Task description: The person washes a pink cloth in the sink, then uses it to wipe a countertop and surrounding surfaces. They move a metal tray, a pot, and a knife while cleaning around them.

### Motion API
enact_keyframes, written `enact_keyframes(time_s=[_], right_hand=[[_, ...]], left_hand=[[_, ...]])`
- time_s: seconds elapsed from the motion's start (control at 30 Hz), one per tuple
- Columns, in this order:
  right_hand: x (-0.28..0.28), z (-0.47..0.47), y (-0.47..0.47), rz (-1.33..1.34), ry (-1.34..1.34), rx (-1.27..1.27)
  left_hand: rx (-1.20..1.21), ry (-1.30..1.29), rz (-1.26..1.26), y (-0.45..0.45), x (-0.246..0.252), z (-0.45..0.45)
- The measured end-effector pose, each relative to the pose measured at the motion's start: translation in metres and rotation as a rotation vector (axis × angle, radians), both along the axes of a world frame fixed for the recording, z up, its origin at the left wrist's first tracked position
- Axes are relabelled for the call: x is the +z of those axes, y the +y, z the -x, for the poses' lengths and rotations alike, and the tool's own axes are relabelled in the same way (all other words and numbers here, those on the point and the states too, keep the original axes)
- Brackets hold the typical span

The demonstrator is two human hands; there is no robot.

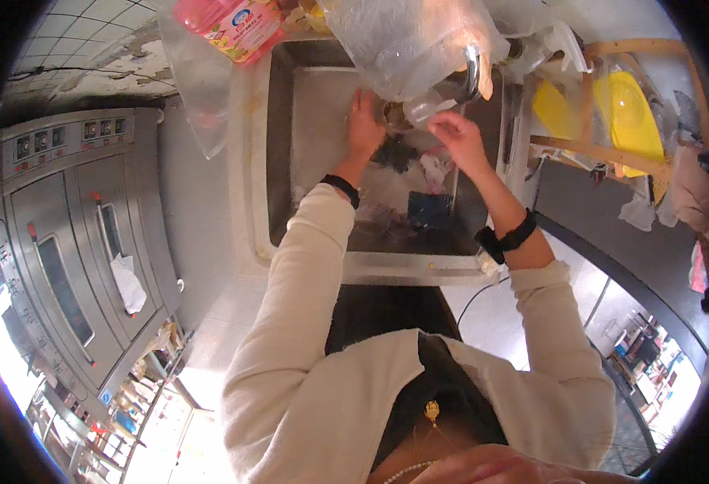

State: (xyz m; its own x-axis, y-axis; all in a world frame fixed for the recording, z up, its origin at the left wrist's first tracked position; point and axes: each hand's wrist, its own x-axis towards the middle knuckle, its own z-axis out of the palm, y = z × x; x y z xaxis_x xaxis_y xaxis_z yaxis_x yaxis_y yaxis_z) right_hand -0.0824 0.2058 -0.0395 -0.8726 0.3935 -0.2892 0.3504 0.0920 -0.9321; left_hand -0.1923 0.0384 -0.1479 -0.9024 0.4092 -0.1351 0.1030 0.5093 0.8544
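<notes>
A metal sink [249,181] lies before me, with both my hands over its basin. My left hand [366,130] is at the left of a small brownish round thing [395,115]; its fingers point away from me and blur hides whether they grip anything. The fingertips of my right hand [460,142] are pinched at the edge of a clear plastic cup-like container [422,107], below the faucet [472,69]. On the basin floor are a dark crumpled thing [398,152], a whitish-pink crumpled scrap [435,170] and a dark blue square piece [430,209].
A cloudy plastic bag [396,48] hangs over the sink's far edge. Behind it at left stands a pink detergent jug [233,24]. A steel oven [76,230] is at the left. To the right, a wooden-framed rack [602,145] holds yellow items [630,118], near a spray bottle [563,48].
</notes>
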Motion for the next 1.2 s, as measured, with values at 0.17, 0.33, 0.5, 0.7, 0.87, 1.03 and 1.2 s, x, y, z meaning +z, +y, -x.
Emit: enact_keyframes(time_s=[0.17, 0.33, 0.5, 0.7, 0.87, 1.03, 1.2], right_hand=[[0.012, 0.008, -0.005, 0.238, 0.008, 0.083], [-0.018, -0.019, 0.008, 0.311, 0.174, -0.269], [-0.118, -0.064, -0.015, -0.926, -0.448, 0.311], [-0.136, -0.069, -0.028, -0.501, -0.504, -0.024], [-0.054, -0.034, -0.006, 0.250, -0.203, -0.531], [-0.026, 0.021, -0.028, 0.909, -0.073, -0.433], [-0.027, 0.025, -0.062, 0.884, -0.056, -0.227]], left_hand=[[0.065, -1.399, -1.070, 0.017, 0.066, -0.005], [0.029, -1.443, -1.153, 0.026, 0.075, -0.002], [0.083, -1.509, -1.061, 0.015, 0.060, -0.003], [0.147, -1.383, -0.849, 0.010, 0.050, -0.004], [0.217, -1.093, -0.667, 0.015, 0.043, -0.010], [0.109, -1.091, -0.951, 0.025, 0.043, -0.031], [0.180, -0.867, -0.886, 0.021, 0.037, -0.032]])
